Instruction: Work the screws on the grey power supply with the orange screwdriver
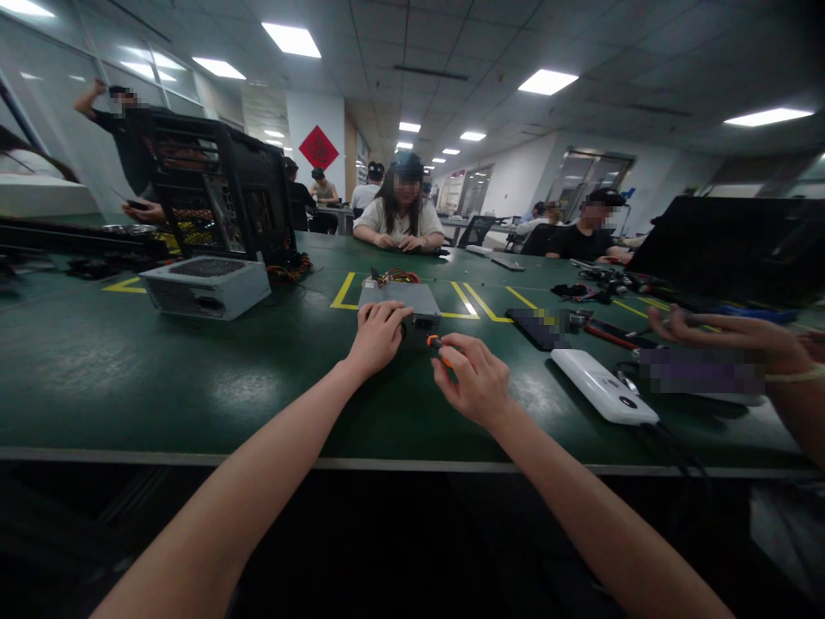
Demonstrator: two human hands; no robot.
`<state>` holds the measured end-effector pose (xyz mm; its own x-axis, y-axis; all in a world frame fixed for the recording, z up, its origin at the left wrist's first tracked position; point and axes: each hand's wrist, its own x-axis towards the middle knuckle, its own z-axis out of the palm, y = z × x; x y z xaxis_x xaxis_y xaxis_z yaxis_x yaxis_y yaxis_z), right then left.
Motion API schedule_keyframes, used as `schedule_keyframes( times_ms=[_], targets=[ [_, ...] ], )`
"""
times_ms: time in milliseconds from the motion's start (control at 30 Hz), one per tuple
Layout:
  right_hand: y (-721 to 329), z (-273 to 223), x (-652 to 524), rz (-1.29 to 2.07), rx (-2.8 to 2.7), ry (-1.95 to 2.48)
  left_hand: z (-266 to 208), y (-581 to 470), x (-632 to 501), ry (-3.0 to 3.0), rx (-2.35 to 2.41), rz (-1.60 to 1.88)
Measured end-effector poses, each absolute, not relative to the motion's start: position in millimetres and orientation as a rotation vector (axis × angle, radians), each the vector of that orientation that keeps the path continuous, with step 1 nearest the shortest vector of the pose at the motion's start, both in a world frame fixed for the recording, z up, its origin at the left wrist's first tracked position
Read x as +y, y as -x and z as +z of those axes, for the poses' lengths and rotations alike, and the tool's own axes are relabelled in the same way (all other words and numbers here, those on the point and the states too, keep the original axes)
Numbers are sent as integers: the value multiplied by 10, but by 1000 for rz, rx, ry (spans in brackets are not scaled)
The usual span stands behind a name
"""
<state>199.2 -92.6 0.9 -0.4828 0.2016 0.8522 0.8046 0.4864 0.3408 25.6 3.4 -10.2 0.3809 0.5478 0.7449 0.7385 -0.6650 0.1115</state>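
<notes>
Glossy green bench [193,370]: left hand [379,335] rests half-open on a grey metal box [416,297], twelve o'clock; right hand [475,378] pinches an orange-and-black tool [434,341], seemingly mid-toolwork, demanding steady aim!

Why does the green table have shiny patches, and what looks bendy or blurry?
Head view: pale glare sits on the table, probably from the ceiling lights; head view: the tall case leans, perhaps from lens bending; head view: the far people look fuzzy, and the screwdriver in the right hand shows no clear tip.
</notes>
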Motion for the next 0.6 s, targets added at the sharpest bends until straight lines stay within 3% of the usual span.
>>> schedule_keyframes(
  times_ms=[600],
  targets=[
    [-1940, -33, -928, -1014, -1977, 814, -103, -295, 11, 2352, -1171, -1136]
  ],
)
